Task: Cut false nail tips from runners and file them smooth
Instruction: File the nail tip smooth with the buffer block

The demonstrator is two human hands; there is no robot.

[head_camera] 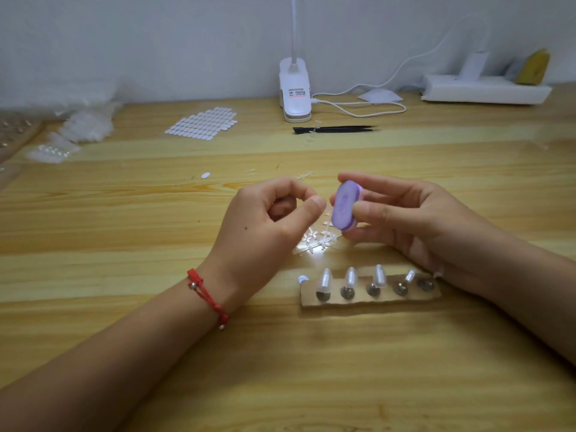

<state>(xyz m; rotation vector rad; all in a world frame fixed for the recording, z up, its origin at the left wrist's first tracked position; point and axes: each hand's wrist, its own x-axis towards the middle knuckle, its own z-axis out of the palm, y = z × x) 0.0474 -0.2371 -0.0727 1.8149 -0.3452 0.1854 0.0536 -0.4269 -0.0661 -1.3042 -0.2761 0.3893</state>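
Two hands meet above the middle of a pale wooden bench, as I watch through the head camera. The left hand, a red cord bracelet at its wrist, is curled with thumb and forefinger tips pressed together; I cannot tell whether a nail tip sits between them. The right hand grips a purple oval file block between thumb and fingers, its flat face turned toward the left thumb and just beside it.

At the far edge, against the wall, a white power strip lies to the right and a white clip lamp base stands near the centre, with a sheet of small white ovals to its left and a black pointed tool just in front of it.

Close to me, under the right wrist, a cardboard strip carries five metal studs in a row; four bear clear nail tips standing upright. Between the strip and the hands lies a small heap of clear cross-shaped runners. One loose white oval rests well apart on the left.
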